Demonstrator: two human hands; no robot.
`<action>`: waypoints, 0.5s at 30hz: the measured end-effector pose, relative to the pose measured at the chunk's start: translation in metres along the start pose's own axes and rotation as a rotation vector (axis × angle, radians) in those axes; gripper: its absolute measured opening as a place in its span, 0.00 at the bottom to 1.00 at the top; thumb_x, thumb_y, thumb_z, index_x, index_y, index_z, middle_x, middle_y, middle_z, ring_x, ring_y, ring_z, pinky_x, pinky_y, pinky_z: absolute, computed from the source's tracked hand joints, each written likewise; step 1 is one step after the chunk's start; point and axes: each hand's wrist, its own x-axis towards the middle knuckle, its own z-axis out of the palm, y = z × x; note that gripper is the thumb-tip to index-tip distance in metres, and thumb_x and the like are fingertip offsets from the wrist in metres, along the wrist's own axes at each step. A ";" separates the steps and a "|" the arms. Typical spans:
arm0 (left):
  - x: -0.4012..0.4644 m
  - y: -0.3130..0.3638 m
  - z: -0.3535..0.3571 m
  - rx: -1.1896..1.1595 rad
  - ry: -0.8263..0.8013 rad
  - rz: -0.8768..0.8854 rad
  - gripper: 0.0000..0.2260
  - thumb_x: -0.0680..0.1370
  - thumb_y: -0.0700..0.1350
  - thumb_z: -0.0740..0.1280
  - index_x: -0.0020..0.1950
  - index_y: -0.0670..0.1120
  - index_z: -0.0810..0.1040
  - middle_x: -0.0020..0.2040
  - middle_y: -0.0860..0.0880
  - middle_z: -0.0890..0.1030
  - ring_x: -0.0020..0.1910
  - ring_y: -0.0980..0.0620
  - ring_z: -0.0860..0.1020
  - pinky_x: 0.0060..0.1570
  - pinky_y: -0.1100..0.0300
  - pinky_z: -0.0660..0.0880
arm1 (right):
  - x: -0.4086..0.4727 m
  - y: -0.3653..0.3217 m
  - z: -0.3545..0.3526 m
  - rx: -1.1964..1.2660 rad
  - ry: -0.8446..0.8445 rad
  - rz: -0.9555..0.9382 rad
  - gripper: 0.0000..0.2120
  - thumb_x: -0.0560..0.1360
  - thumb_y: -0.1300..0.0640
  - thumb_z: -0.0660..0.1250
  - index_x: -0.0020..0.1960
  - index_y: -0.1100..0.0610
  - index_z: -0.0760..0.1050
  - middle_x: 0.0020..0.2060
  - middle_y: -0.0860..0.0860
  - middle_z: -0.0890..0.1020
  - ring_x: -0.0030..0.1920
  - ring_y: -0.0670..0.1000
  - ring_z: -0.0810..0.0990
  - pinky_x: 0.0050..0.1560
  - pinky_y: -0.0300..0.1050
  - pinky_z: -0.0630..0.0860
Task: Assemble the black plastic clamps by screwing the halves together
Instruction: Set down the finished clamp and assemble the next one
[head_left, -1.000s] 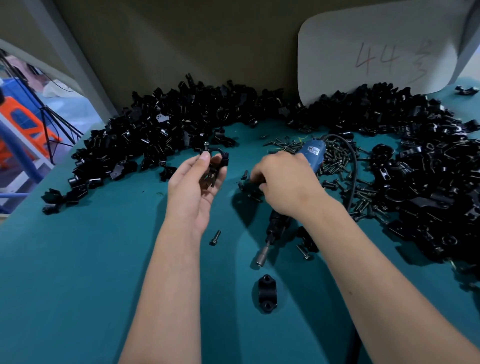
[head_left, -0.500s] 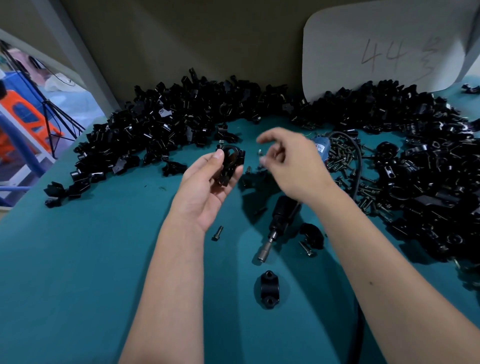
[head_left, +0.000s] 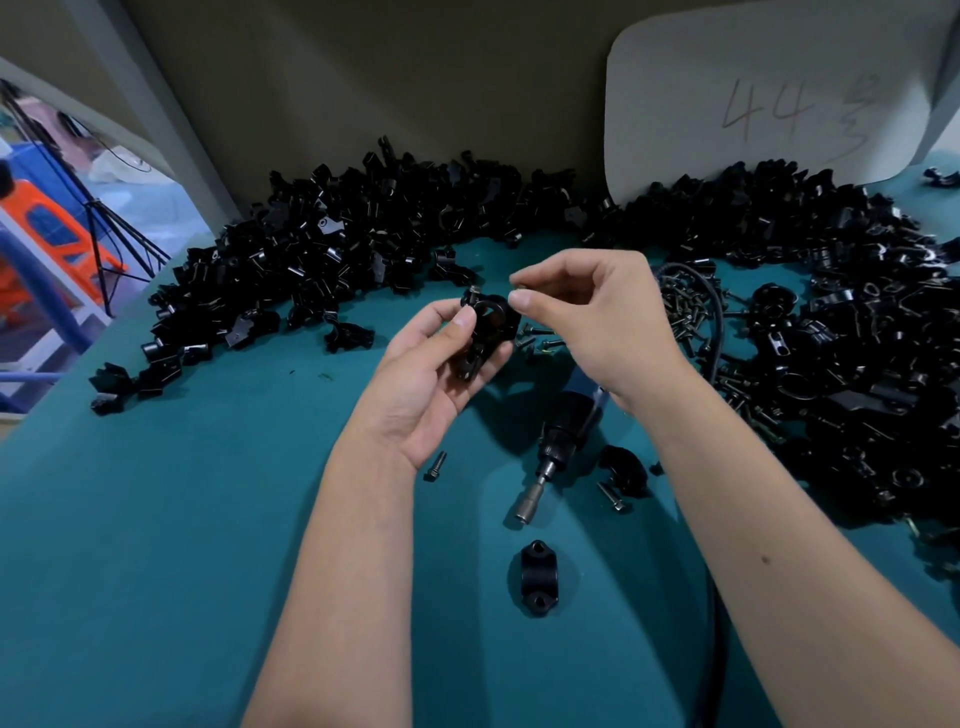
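Head view: left hand (head_left: 426, 384) grips black clamp (head_left: 485, 332), upright, at fingertips. Right hand (head_left: 587, 317) pinches small screw (head_left: 519, 285), just right of and above clamp top. Screw long axis: cannot tell. Right hand nearer screwdriver (head_left: 558, 441) below.

Above the teal table (head_left: 156, 545), the left hand (head_left: 431, 384) grips a black clamp (head_left: 488, 332) while the right hand (head_left: 587, 317) pinches a small screw (head_left: 519, 285) just beside it.

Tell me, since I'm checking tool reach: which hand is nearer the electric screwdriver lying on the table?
Right. The right hand hovers just above the electric screwdriver's rear; the left hand is off to its left.
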 end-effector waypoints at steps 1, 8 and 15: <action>0.000 0.000 0.001 -0.004 0.002 -0.002 0.03 0.82 0.40 0.67 0.54 0.42 0.80 0.50 0.45 0.86 0.48 0.49 0.85 0.51 0.58 0.82 | 0.000 0.000 0.000 -0.025 -0.007 -0.006 0.05 0.74 0.62 0.79 0.48 0.55 0.87 0.39 0.47 0.88 0.43 0.46 0.87 0.50 0.41 0.83; 0.001 -0.004 0.009 -0.103 0.060 -0.047 0.07 0.84 0.40 0.62 0.54 0.39 0.79 0.48 0.44 0.84 0.48 0.48 0.79 0.43 0.60 0.79 | -0.001 -0.001 0.003 -0.116 -0.070 -0.007 0.02 0.77 0.57 0.76 0.47 0.51 0.87 0.38 0.47 0.87 0.40 0.49 0.82 0.49 0.49 0.81; 0.002 -0.008 0.018 0.025 0.097 -0.041 0.11 0.83 0.49 0.67 0.59 0.42 0.79 0.46 0.47 0.82 0.42 0.51 0.78 0.36 0.63 0.69 | -0.004 -0.003 0.004 -0.043 -0.104 0.025 0.02 0.75 0.59 0.78 0.45 0.55 0.86 0.39 0.54 0.86 0.40 0.53 0.83 0.50 0.56 0.82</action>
